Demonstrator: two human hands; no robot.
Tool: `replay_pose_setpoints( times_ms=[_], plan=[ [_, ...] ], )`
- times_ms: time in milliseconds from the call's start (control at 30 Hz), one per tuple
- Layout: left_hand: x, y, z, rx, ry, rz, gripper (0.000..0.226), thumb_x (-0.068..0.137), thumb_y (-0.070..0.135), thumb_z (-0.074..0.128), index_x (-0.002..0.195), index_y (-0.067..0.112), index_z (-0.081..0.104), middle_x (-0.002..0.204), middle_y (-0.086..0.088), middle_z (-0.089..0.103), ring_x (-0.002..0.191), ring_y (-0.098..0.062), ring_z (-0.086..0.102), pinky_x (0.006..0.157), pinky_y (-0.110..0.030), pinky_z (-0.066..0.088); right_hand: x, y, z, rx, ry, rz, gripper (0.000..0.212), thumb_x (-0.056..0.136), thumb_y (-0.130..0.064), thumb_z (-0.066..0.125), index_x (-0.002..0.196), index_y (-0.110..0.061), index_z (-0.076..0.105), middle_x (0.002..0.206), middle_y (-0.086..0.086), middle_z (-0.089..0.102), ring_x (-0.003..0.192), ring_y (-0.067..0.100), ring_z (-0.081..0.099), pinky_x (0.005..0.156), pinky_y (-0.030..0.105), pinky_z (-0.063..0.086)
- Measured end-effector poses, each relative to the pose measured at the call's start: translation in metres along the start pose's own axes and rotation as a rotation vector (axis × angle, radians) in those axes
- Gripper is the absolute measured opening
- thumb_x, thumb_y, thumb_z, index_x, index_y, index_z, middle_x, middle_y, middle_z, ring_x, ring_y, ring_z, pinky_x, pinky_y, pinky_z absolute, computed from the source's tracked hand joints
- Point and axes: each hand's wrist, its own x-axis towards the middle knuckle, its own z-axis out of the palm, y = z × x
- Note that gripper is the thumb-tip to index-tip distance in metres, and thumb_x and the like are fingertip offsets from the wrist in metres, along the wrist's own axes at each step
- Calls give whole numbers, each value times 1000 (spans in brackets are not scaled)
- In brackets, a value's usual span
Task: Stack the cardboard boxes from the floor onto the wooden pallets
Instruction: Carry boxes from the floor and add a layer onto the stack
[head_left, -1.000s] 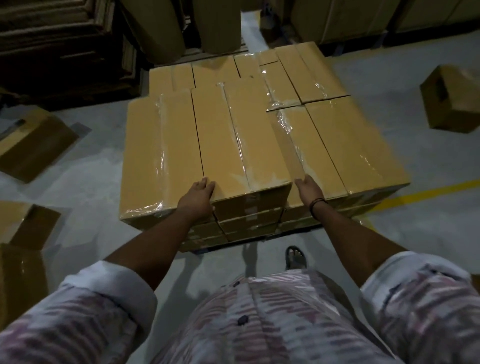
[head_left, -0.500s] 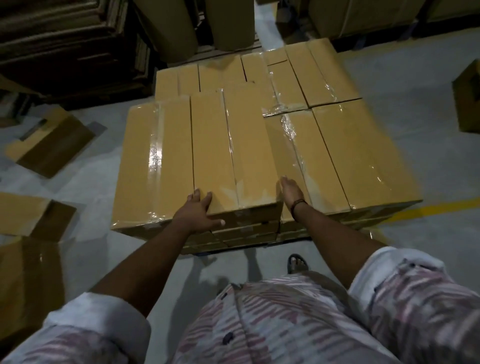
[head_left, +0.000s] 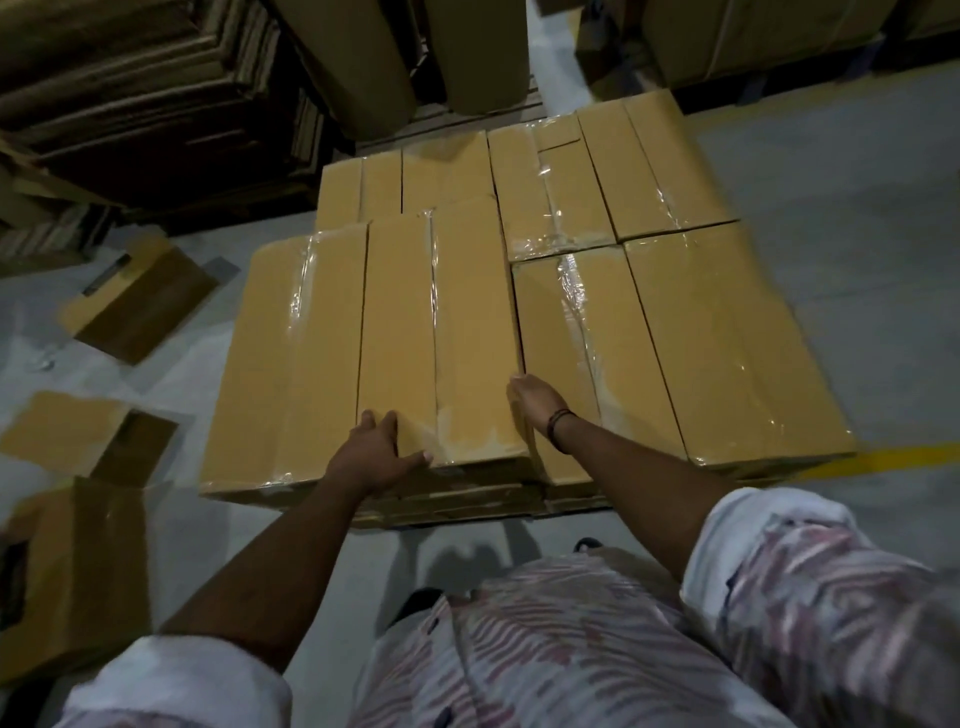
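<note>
Cardboard box (head_left: 467, 332) | left grip (head_left: 374, 457) spread flat on near corner | right grip (head_left: 535, 402) flat, unclenched, against right side

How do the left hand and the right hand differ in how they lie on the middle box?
The left hand lies on the near left corner of the middle box, thumb spread along its near edge; the right hand stands edgewise against the box's right side. The right hand's wrist bears a dark band; the left hand's wrist is bare. Both touch the same box.
</note>
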Motion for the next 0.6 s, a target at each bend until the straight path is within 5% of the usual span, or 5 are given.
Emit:
replay_pose_setpoints(
  times_ms=[200,600],
  plan=[
    [32,33,-24,-17,-35,-40,116,66,90,53,157,24,25,156,-17,28,130,-40,51,107,-53,48,15,0,-14,-81,-39,-22,50,110,-39,32,145,-7,50,150,15,48,136,32,46,112,40,35],
    [115,54,-86,97,-68,28,109,87,65,68,165,25,3,171,-13,-4,155,-41,9,121,-58,27,80,-37,-48,74,163,40,51,106,-40,40,146,-8,49,150,12,50,135,29,47,108,35,36]
  ],
)
